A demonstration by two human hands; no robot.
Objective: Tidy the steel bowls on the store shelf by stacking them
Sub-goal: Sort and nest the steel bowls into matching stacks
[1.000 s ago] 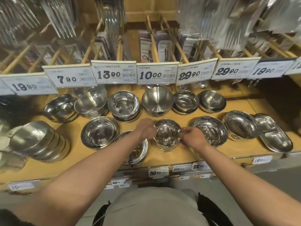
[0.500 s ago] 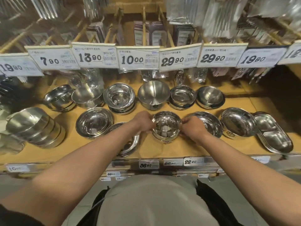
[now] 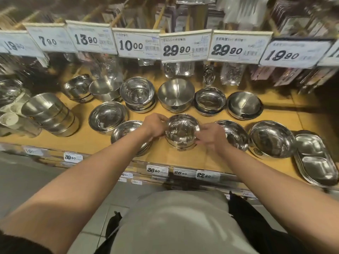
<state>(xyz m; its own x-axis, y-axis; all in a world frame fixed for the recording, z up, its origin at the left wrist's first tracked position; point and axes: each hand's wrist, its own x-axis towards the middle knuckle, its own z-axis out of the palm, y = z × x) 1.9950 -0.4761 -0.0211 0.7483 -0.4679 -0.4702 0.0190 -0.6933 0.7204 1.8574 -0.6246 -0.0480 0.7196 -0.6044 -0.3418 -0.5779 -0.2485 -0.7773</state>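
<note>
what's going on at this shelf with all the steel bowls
A person is tidying a store shelf of steel bowls. The left hand and right hand grip opposite sides of a small steel bowl at the front, which sits nested in another bowl beneath it. Other bowls, plates and a divided tray stand around.

1. Wooden shelf (image 3: 165,158), tan board with price tags (image 3: 157,171) along its front edge.
2. Back row: steel bowls, among them a nested stack (image 3: 138,97), a single deep bowl (image 3: 175,95) and two dark-rimmed bowls (image 3: 210,101).
3. Front row: a small bowl stack (image 3: 181,133) between shallow dishes (image 3: 233,134).
4. Right end: divided trays (image 3: 315,158), stacked.
5. Left end: a bowl stack (image 3: 49,114) lying tipped on its side.
</note>
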